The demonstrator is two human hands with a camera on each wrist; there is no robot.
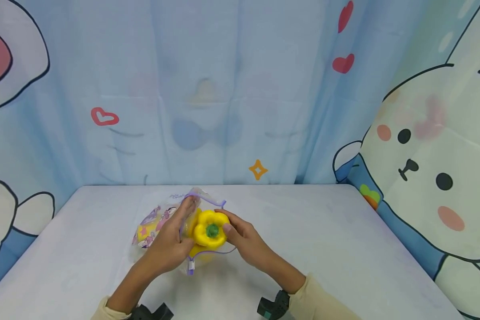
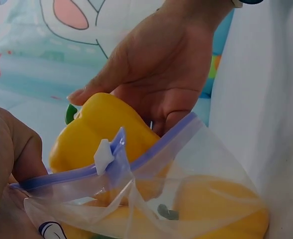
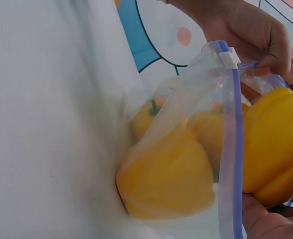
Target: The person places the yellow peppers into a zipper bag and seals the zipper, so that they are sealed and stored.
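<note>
A clear zip bag (image 1: 154, 222) with a purple zipper strip and cartoon print lies on the white table (image 1: 344, 249). My left hand (image 1: 172, 238) pinches the bag's rim and holds its mouth open; its curled fingers (image 3: 258, 35) show beside the white slider (image 3: 230, 59). Gripped in my right hand (image 1: 240, 235) is a yellow bell pepper (image 1: 210, 229), green stem toward me, sitting in the bag's mouth. In the left wrist view that pepper (image 2: 101, 129) is half past the zipper. Other yellow peppers (image 3: 166, 174) lie inside the bag.
Cartoon-printed cloth (image 1: 224, 89) hangs behind the table, and a rabbit-print panel (image 1: 432, 169) walls the right side. Bare white tabletop stretches to the right of the hands and toward the front edge.
</note>
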